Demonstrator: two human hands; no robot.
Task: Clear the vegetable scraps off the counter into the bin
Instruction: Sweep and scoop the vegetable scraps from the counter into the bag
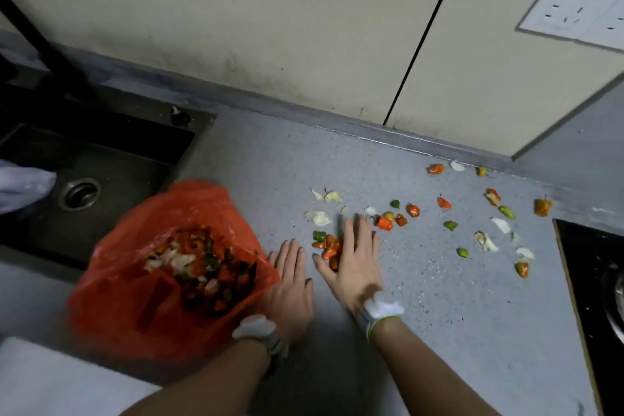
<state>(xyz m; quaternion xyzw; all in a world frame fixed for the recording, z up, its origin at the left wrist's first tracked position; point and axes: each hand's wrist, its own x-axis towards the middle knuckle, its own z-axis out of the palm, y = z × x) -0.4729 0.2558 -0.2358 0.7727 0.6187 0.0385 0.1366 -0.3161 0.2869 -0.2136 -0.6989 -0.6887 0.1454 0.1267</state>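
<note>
An orange plastic bag (141, 287) sits open on the grey counter (439, 297), holding red, green and white vegetable scraps. My left hand (290, 284) lies flat on the counter right beside the bag's rim, fingers apart. My right hand (351, 257) is flat with spread fingers, resting against a small pile of red and green pepper pieces (326, 245). More scraps (486, 240) lie scattered across the counter to the right, as far as the back wall.
A dark sink (84, 159) with a drain lies at the left, behind the bag. A black hob (587, 280) is at the right edge. A wall socket (580, 7) is on the back wall. A white object (50, 382) sits at the lower left.
</note>
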